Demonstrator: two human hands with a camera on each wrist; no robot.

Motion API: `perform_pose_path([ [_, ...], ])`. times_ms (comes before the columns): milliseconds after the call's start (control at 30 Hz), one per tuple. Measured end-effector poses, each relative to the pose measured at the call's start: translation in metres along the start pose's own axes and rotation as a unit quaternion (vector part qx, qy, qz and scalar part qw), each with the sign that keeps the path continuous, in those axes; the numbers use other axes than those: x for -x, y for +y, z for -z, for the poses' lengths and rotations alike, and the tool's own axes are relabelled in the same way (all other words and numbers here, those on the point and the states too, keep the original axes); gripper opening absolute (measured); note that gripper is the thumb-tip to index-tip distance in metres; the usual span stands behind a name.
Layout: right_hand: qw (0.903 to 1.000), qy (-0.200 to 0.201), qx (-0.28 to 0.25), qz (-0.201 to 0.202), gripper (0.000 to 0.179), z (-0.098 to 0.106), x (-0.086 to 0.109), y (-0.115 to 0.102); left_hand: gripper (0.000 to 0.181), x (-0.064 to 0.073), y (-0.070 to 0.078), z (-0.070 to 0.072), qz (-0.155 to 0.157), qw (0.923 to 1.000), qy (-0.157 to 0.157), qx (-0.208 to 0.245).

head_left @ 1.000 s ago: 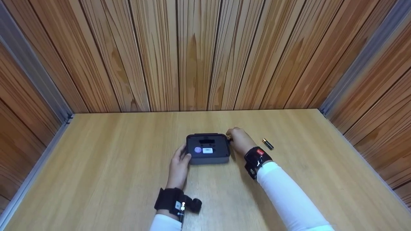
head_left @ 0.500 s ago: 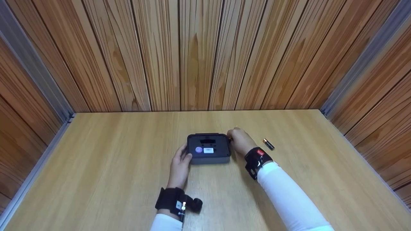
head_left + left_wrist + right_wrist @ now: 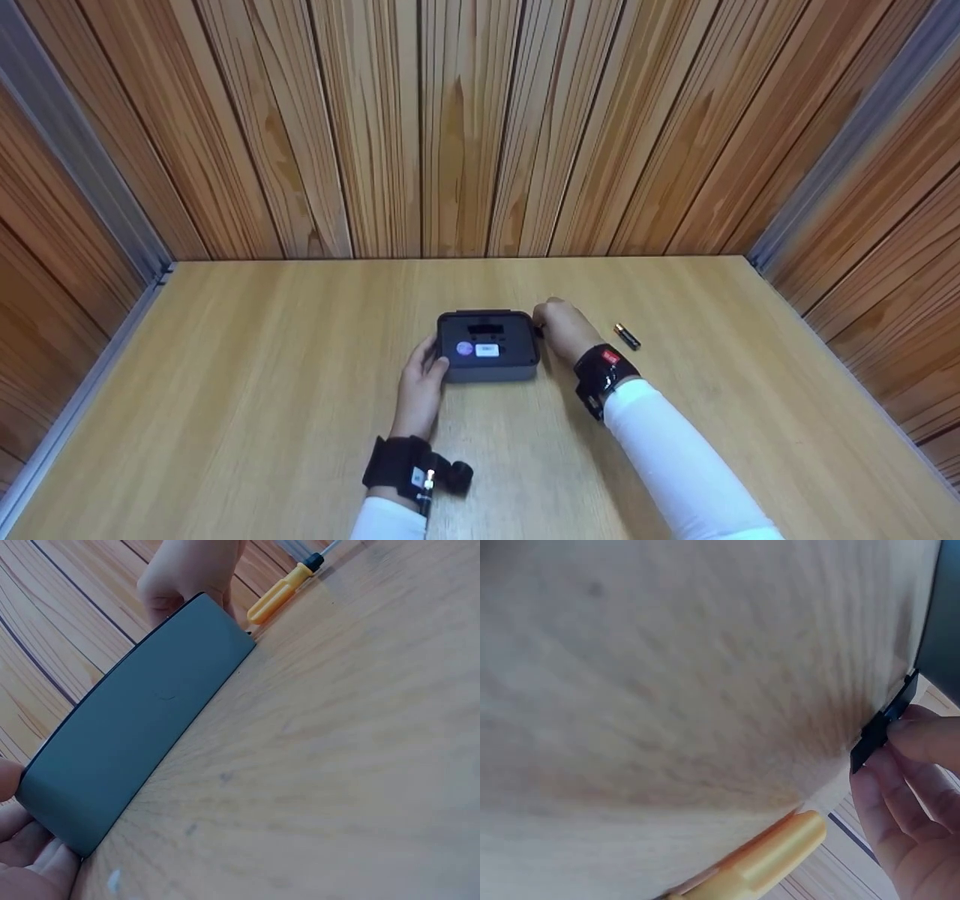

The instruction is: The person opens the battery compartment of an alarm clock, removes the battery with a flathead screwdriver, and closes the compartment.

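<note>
Right hand (image 3: 568, 330) edged rightward, yellow handle (image 3: 277, 600) nearby (wrist views only).

Hand (image 3: 922, 814) pinching black piece (image 3: 870, 742), yellow handle (image 3: 765, 859) nearby

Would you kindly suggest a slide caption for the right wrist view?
A right hand pinches a small black piece beside a dark box.

A grey box (image 3: 491, 373) is showing a black top (image 3: 520, 345), purple and white stickers (image 3: 487, 350); brown planks (image 3: 459, 150) are bearing dark streaks.
</note>
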State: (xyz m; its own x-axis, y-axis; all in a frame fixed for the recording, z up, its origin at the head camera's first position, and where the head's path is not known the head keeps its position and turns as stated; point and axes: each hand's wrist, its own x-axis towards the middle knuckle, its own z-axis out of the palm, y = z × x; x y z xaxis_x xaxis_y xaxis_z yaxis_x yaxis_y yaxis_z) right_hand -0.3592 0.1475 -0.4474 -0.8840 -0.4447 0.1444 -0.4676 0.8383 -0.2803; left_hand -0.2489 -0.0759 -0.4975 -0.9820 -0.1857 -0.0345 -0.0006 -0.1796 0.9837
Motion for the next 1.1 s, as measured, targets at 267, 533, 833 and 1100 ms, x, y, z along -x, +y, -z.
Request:
perform_pose_path([
  [267, 0.9999, 0.010, -0.003, 0.007, 0.022, -0.0002, -0.0013, 0.0001, 0.053, -0.0027, -0.0016, -0.0008, -0.027, 0.9996, 0.003, 0.003],
  [533, 0.9994, 0.023, -0.010, 0.023, 0.021, -0.0023, -0.0029, 0.0019, 0.053, -0.0025, 0.0003, 0.0009, -0.023, 0.9997, -0.001, -0.005],
  [833, 0.9996, 0.006, -0.004, 0.028, 0.019, -0.0045, -0.0023, 0.0053, 0.053, -0.0025, -0.0020, 0.0009, -0.014, 0.9997, 0.003, -0.018],
  [1100, 0.9993, 0.012, 0.012, 0.034, 0.015, -0.0009, -0.0015, 0.0078, 0.052, -0.0019, -0.0019, -0.0002, -0.020, 0.9998, 0.004, -0.006],
])
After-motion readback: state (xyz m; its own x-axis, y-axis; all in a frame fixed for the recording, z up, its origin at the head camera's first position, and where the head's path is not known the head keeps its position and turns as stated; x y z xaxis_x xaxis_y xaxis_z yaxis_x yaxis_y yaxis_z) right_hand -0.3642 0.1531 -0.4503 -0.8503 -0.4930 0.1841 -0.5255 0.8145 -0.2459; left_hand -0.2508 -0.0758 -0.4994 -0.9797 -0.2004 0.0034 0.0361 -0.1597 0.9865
